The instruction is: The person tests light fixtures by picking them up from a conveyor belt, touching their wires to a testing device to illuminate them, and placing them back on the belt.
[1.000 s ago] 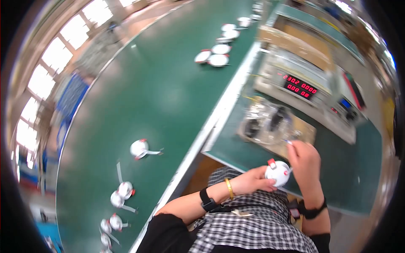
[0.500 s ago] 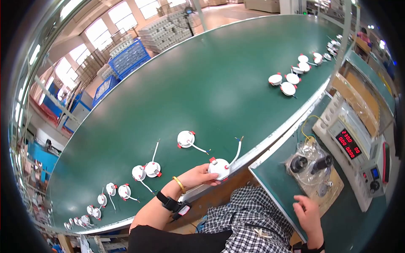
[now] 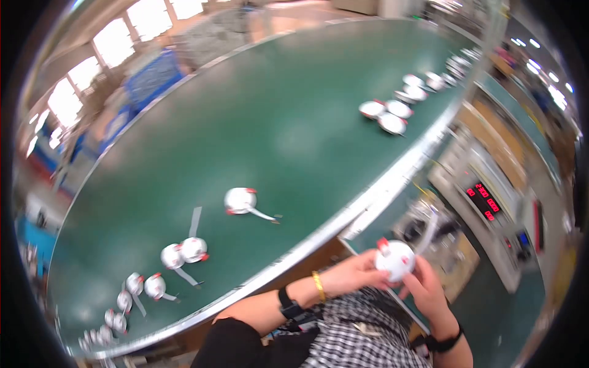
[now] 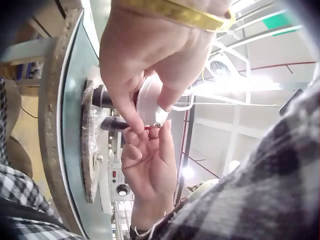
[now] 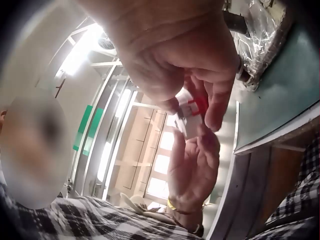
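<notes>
A round white downlight (image 3: 396, 262) with red clips and a white cable (image 3: 428, 232) is held up in front of the checked apron. My left hand (image 3: 351, 274) grips it from the left, thumb and fingers at its edge. On the opposite side, my right hand (image 3: 426, 292) holds the rim with thumb and fingertips. The right wrist view shows that hand's fingers around a red clip (image 5: 201, 104) on the lamp's side. In the left wrist view, right fingertips meet at the near edge of the white housing (image 4: 147, 102). The cable rises to the upper right.
More downlights (image 3: 240, 200) lie along the long green table (image 3: 294, 165), left and far right. Beyond the hands, a board (image 3: 463, 270) carries black cylindrical parts under clear plastic. A meter with red digits (image 3: 485, 197) stands behind it. The white table edge (image 3: 307, 244) runs diagonally between the two surfaces.
Half a second ago the left hand held the downlight over the green table edge, the right hand apart. Now the downlight is farther right, toward the board, and both hands hold it.
</notes>
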